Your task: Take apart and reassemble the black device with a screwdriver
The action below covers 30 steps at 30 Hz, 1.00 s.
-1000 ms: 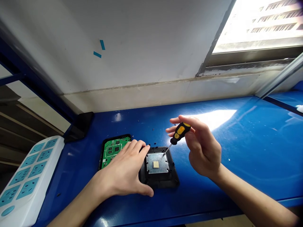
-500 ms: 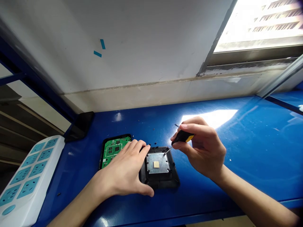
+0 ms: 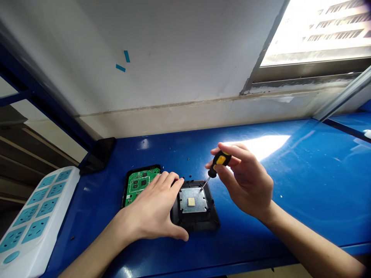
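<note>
A black plastic cover (image 3: 213, 220) lies on the blue table with a silver metal plate (image 3: 199, 207) set in it; a small pale square pad (image 3: 191, 202) sits on the plate. My left hand (image 3: 155, 206) grips the cover's left side, fingers near its upper corner and thumb near its lower one. Between the fingers of my right hand (image 3: 246, 181) is a black-and-yellow screwdriver (image 3: 222, 159), tilted, its tip at the plate's upper right corner. Partly hidden behind my left hand, a green circuit board (image 3: 139, 184) rests in a black shell (image 3: 124, 193).
Several tiny dark screws (image 3: 190, 176) lie beyond the cover on the table (image 3: 290, 208). A white power strip (image 3: 52, 231) with blue sockets stands at the left, near a dark flat object (image 3: 98, 154). The wall (image 3: 185, 58) and window (image 3: 319, 38) bound the back.
My right fingers have shifted around the screwdriver handle, which now shows more of its yellow and stands at a different angle. The tip stays at the same corner; my left hand is still.
</note>
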Each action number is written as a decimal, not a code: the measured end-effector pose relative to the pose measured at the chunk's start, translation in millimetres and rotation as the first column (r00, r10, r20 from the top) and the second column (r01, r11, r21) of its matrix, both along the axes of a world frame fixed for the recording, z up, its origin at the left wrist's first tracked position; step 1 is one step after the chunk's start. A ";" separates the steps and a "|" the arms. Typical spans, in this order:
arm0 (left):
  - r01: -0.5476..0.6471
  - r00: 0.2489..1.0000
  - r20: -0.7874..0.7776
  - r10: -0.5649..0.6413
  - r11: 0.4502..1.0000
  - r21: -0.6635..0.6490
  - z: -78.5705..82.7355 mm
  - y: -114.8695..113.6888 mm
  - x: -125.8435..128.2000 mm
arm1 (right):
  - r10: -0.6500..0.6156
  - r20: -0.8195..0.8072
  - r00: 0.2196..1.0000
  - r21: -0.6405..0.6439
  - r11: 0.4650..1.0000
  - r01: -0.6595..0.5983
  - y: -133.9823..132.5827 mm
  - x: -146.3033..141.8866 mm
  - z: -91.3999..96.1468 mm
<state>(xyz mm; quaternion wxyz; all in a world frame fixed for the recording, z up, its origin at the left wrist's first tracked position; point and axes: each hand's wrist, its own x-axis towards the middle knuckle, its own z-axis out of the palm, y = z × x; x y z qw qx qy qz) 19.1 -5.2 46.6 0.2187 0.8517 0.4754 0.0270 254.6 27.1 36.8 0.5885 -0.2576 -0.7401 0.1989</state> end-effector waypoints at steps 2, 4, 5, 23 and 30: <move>0.000 1.000 0.011 0.000 1.000 0.002 -0.3 0.1 -0.5 | -0.030 0.023 0.999 0.045 0.999 0.029 1.8 0.9 0.3; 0.000 1.000 0.019 0.000 1.000 0.004 -0.8 0.3 -0.7 | -0.041 0.040 0.998 0.073 0.997 0.038 3.1 2.3 0.5; 0.000 1.000 0.020 -0.001 1.000 0.005 -1.0 0.4 -0.6 | -0.039 0.046 0.998 0.079 0.996 0.035 3.5 3.1 0.4; 0.002 1.000 0.006 -0.002 1.000 0.010 -0.6 0.1 0.0 | 0.049 0.001 0.999 -0.002 0.999 -0.049 -2.3 1.1 2.8; -0.004 1.000 0.004 0.004 1.000 0.003 -0.7 0.2 -0.2 | 0.024 0.001 1.000 0.053 0.998 -0.024 4.2 1.8 1.3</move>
